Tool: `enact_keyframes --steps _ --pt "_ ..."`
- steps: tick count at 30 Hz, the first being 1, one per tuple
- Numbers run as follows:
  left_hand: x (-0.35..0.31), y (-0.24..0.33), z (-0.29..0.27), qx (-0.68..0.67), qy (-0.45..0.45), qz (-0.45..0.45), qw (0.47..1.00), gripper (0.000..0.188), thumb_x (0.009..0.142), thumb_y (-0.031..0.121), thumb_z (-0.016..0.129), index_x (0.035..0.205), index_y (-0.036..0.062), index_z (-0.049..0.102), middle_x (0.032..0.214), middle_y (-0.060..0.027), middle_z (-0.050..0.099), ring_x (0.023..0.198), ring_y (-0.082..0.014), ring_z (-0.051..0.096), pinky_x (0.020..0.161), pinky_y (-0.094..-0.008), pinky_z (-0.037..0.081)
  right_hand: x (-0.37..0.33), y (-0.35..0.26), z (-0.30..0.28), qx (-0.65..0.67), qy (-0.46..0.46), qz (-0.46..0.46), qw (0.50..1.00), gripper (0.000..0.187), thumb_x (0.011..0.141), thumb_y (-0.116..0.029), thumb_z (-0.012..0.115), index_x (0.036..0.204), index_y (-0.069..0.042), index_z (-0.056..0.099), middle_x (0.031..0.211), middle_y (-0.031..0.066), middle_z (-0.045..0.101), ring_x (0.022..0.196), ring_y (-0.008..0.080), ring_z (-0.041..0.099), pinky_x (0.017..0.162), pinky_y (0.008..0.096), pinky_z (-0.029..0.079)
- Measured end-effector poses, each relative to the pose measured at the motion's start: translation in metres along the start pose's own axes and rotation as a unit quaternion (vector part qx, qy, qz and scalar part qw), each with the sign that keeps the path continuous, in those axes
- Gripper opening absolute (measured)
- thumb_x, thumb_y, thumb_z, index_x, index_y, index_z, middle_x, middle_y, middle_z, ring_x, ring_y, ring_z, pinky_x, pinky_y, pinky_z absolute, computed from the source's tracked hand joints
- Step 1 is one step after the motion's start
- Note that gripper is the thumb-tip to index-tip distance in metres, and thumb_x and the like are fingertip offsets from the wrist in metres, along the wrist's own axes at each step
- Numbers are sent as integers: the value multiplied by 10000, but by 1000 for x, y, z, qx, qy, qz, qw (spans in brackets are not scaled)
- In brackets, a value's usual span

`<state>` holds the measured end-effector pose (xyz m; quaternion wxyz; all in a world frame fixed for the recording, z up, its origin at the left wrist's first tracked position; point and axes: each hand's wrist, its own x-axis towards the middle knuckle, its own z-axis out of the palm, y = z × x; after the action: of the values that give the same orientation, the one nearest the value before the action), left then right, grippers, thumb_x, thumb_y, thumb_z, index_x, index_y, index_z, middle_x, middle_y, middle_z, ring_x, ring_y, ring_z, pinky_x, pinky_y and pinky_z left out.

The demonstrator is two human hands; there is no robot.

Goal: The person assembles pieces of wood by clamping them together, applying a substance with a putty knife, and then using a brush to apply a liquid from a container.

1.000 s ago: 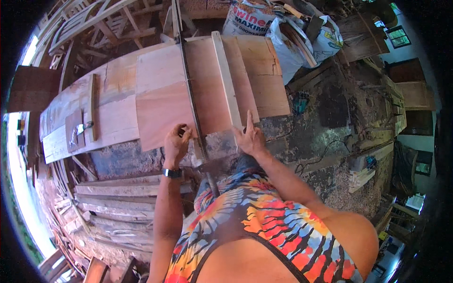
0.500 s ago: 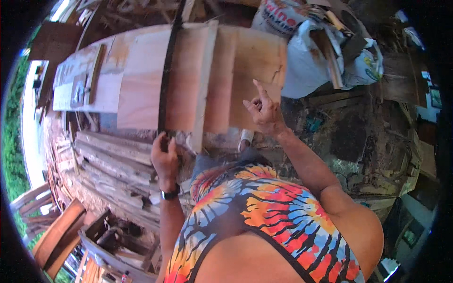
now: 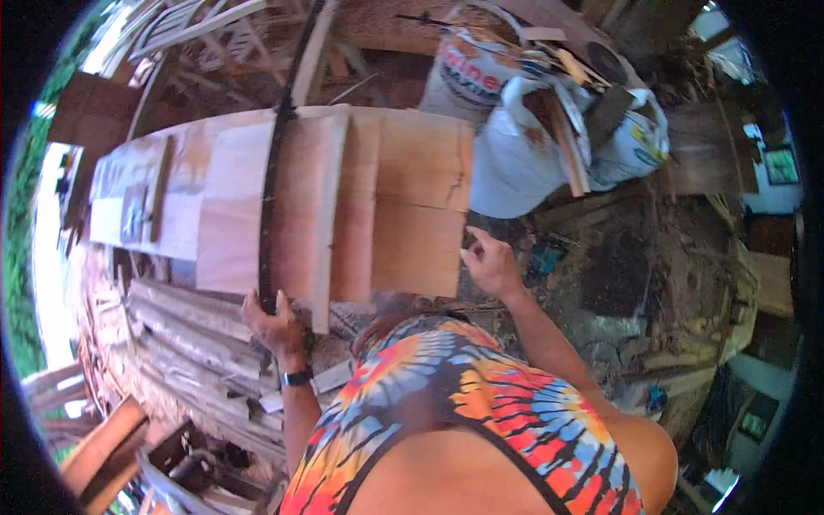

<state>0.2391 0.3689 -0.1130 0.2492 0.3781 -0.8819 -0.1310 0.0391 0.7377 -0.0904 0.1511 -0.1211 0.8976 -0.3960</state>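
Observation:
A long dark bar clamp [image 3: 269, 193] lies across reddish-brown wooden panels [image 3: 419, 245] on a long pale board [image 3: 184, 176]. My left hand [image 3: 279, 330] is at the clamp's near end, with fingers and thumb on either side of it. Just right of the clamp, a narrow wooden strip [image 3: 328, 232] crosses the panels, its near end jutting past their edge. My right hand [image 3: 496, 268] is beside the right edge of the panels, holding nothing. Its fingers are partly bent and apart, and I cannot tell whether the fingertips touch the wood.
White sacks [image 3: 524, 163] holding wood scraps stand beyond the panels' right end. Stacked rough planks [image 3: 184, 322] lie at the left, with a box-like frame [image 3: 184, 468] nearer me. A short wooden batten [image 3: 158, 189] rests on the long board's left part.
My right hand has moved from over the panels, where its index finger was extended, down beside their right edge. My left hand's fingers have spread around the clamp's end. The view has shifted.

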Motion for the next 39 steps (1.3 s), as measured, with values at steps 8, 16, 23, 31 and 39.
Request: enact_keyframes --steps 8,16,23,31,39 --pt "49 19 6 -56 -1 -76 996 483 880 211 722 1257 -51 572 1225 -243 584 1177 -397 532 1027 -480 413 20 -28 37 -68 -152 -59 984 446 854 -275 701 1225 -35 637 817 195 692 807 362 695 728 448 553" --pt "-29 28 22 -158 -163 -228 947 337 939 273 686 1066 -33 628 1002 -154 652 909 -265 611 834 -395 485 115 -15 25 -53 -146 -97 983 488 873 -274 693 1269 -1 608 909 205 702 846 347 697 754 423 548" --pt "-56 -13 34 -521 -169 -514 660 462 1021 429 545 1221 21 626 1125 -75 691 1015 -224 652 912 -378 513 296 -30 63 156 -177 -117 965 521 957 -227 649 1408 -12 501 1133 136 686 977 164 648 858 343 521" --pt "-20 -7 73 -576 -321 -494 567 536 995 442 533 1474 209 476 1435 -80 555 1235 -349 580 1041 -579 459 517 42 204 360 -448 -385 722 614 954 -282 665 1481 -44 457 1398 -4 530 1186 149 528 1042 318 389" --pt "-58 -41 46 -519 -209 -605 567 378 947 368 641 1194 83 661 1109 -80 725 955 -272 700 852 -411 573 419 -71 126 213 -564 -5 798 705 959 -553 568 1532 -167 422 1598 36 351 1474 221 267 1191 409 207"
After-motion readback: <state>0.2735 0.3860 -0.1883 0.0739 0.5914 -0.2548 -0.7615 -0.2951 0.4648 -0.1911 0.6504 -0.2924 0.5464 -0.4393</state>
